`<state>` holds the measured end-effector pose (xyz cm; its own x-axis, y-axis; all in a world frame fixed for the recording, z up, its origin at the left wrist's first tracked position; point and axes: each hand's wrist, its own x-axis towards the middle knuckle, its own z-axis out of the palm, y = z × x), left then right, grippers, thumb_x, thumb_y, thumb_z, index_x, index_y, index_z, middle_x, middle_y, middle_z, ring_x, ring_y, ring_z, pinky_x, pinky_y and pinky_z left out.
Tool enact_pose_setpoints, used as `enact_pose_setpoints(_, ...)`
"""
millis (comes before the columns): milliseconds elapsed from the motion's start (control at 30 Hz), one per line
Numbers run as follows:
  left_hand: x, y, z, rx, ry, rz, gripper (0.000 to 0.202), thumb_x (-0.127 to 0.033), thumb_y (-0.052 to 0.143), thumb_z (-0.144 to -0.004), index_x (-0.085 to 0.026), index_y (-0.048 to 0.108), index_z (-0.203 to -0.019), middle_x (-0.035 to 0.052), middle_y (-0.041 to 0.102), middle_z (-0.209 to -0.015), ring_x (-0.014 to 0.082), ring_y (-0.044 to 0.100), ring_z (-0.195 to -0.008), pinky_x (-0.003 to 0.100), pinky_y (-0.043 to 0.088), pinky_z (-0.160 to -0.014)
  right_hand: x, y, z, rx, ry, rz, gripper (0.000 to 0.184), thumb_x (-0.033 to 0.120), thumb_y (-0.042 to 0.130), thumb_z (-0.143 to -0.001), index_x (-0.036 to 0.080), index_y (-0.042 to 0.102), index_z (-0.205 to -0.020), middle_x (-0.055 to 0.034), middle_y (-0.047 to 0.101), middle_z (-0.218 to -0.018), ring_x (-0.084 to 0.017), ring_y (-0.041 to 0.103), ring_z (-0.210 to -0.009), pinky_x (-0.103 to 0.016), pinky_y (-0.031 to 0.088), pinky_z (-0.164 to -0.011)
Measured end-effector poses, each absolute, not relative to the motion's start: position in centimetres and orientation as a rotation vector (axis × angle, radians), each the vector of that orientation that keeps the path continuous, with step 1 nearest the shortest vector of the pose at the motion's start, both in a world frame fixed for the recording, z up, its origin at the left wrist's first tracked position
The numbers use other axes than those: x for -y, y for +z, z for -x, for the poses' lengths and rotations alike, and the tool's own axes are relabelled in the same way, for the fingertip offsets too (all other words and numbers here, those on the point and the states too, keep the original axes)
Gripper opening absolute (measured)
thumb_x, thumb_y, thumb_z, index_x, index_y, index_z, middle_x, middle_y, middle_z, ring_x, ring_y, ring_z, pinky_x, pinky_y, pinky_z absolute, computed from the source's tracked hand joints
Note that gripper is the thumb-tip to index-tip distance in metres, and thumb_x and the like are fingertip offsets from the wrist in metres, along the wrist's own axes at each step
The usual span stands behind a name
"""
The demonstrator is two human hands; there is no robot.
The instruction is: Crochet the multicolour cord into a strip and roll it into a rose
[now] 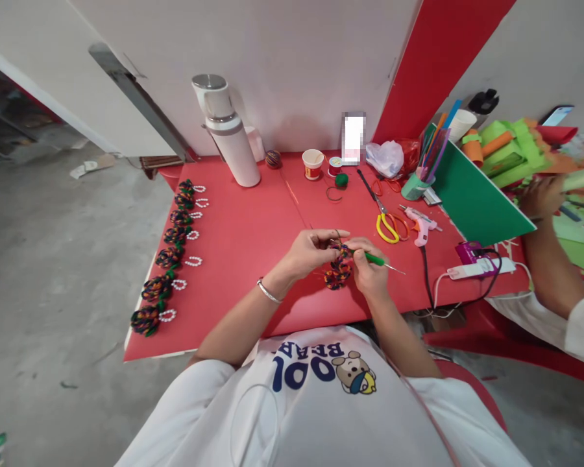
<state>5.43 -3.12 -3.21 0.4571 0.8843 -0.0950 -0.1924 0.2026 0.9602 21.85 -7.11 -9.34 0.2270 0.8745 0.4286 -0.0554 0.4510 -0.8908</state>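
My left hand [314, 251] pinches the upper edge of a dark multicoloured crochet piece [338, 277], its index finger stretched along the top. Fingers of my right hand [371, 269] are closed around a crochet hook [374, 259] with a green handle; its thin metal end points right. The hook's other end is hidden at the crochet piece. A strand of yarn runs from my left hand back toward a multicoloured yarn ball [273, 159] by the wall. Along the table's left edge lies a row of several finished-looking crocheted bundles [168, 257] with white bead loops [193, 261].
Behind my hands stand a white thermos [233, 146], a paper cup [313, 165] and a green yarn ball [341, 180]. To the right are yellow-handled scissors [387, 228], a pink glue gun [422, 227], a power strip [479, 269] and a green divider board [477, 194]. Beyond it, a co-worker's hand [542, 194] handles paper.
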Motion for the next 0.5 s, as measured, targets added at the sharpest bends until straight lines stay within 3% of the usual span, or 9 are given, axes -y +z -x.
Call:
enact_pose_setpoints(100, 2.9, -3.3, -5.1, -0.750, 0.856, -1.127, 0.048, -0.020, 0.090, -0.062, -0.012, 0.080, -0.108, 0.0067, 0.077, -0.087, 0.0136, 0.067, -0.075, 0.026, 0.054, -0.072, 7.7, -10.1, -21.5, 1.171, 0.746, 0.908, 0.021, 0.046, 0.067, -0.094, 0.027, 0.077, -0.093, -0.0033, 0.075, -0.093, -0.018, 0.070, -0.081, -0.032, 0.058, -0.071)
enact_pose_setpoints(200, 2.5, -3.3, -4.9, -0.761, 0.871, -1.165, 0.049, -0.030, 0.094, -0.061, -0.010, 0.080, -0.104, 0.0081, 0.077, -0.082, 0.0167, 0.071, -0.074, 0.029, 0.057, -0.074, 8.1, -10.0, -21.8, 1.202, 0.733, 0.931, 0.023, 0.048, 0.066, -0.094, 0.027, 0.077, -0.093, -0.0044, 0.074, -0.095, -0.018, 0.069, -0.079, -0.033, 0.059, -0.069)
enact_pose_setpoints(400, 2.5, -4.0, -6.0, -0.731, 0.922, -1.119, 0.057, -0.036, 0.097, -0.057, -0.010, 0.079, -0.104, 0.0049, 0.075, -0.073, 0.0147, 0.068, -0.066, 0.029, 0.057, -0.070, 9.3, -8.8, -21.3, 1.321, 0.319, 1.032, 0.017, 0.030, 0.063, -0.098, 0.031, 0.077, -0.108, -0.0039, 0.075, -0.102, -0.020, 0.071, -0.096, -0.037, 0.061, -0.085)
enact_pose_setpoints(500, 3.1, -4.4, -6.9, -0.744, 0.991, -1.017, 0.057, -0.034, 0.097, -0.056, -0.010, 0.079, -0.106, 0.0019, 0.072, -0.068, 0.0107, 0.064, -0.061, 0.024, 0.053, -0.065, 9.6, -8.6, -20.9, 1.483, 0.021, 1.059, 0.030, 0.021, 0.067, -0.095, 0.035, 0.073, -0.121, -0.0041, 0.074, -0.110, -0.020, 0.069, -0.101, -0.039, 0.060, -0.089)
